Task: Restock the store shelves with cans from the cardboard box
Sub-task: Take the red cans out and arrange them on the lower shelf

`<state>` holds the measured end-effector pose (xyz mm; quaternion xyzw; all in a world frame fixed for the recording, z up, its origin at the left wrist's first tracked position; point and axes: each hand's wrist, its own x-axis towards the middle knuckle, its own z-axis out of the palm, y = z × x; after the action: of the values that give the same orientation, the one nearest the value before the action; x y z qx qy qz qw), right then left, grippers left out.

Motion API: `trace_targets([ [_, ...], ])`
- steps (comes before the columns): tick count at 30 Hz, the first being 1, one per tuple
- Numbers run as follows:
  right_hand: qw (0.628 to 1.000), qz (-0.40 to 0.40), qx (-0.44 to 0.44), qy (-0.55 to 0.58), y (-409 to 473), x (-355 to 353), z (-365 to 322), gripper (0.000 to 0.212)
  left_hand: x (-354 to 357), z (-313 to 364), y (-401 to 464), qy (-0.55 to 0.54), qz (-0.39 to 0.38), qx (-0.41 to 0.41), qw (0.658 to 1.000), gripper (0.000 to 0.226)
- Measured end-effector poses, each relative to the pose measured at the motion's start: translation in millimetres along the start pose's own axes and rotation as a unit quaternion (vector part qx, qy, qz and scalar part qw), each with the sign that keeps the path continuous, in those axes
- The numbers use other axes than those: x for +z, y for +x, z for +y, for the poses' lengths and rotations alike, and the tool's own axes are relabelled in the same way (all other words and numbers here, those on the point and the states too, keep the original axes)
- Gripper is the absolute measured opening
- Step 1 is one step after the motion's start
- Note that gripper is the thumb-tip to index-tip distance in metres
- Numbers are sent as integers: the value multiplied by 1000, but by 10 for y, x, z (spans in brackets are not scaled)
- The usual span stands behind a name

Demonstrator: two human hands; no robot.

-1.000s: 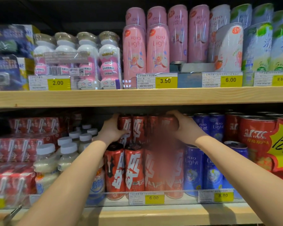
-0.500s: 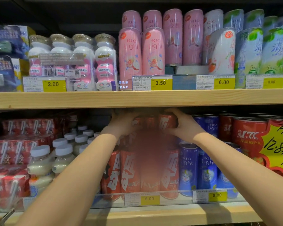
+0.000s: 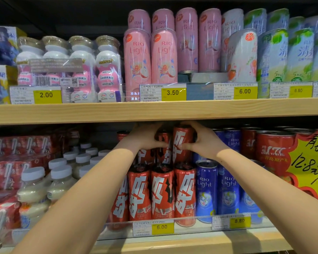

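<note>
Red cans with white lettering fill the middle of the lower shelf in two layers. The front row of red cans (image 3: 162,193) stands behind the clear shelf lip. On top of them sits an upper layer of red cans (image 3: 182,143), just under the wooden shelf board above. My left hand (image 3: 145,138) wraps the left side of this upper group. My right hand (image 3: 202,142) grips the rightmost upper can from the right. The cardboard box is out of view.
Blue Rio Light cans (image 3: 206,189) stand right of the red ones, wide red cans (image 3: 272,145) and a yellow price star (image 3: 312,162) farther right. White-capped bottles (image 3: 61,178) and red cartons (image 3: 6,180) are on the left. Pink cans (image 3: 151,57) fill the wooden shelf (image 3: 154,110) above.
Both hands drew closer together around the upper-layer red cans, the left hand shifting right. The camera view dropped slightly and steadied.
</note>
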<state>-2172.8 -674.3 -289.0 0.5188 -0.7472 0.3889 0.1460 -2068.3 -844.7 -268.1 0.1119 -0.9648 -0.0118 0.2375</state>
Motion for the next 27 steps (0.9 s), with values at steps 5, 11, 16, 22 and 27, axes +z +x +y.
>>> trace_targets([
  [5, 1000, -9, 0, -1, 41, -3, 46, 67, 127, -15, 63, 4, 8, -14, 1000, 60],
  [11, 1000, -17, -11, 8, 87, 143, 36, 65, 118, -84, 100, 4, 8, -11, 1000, 58],
  [16, 996, -29, 6, -88, 150, 214, 48, 65, 152, -106, 87, 14, 16, -18, 1000, 60],
  [22, 980, -10, 7, -199, 190, 249, 48, 60, 177, -119, 80, 38, 26, -9, 999, 61],
  [27, 979, -6, 1, -203, 165, 271, 39, 53, 215, -133, 45, 58, 39, -3, 998, 63],
])
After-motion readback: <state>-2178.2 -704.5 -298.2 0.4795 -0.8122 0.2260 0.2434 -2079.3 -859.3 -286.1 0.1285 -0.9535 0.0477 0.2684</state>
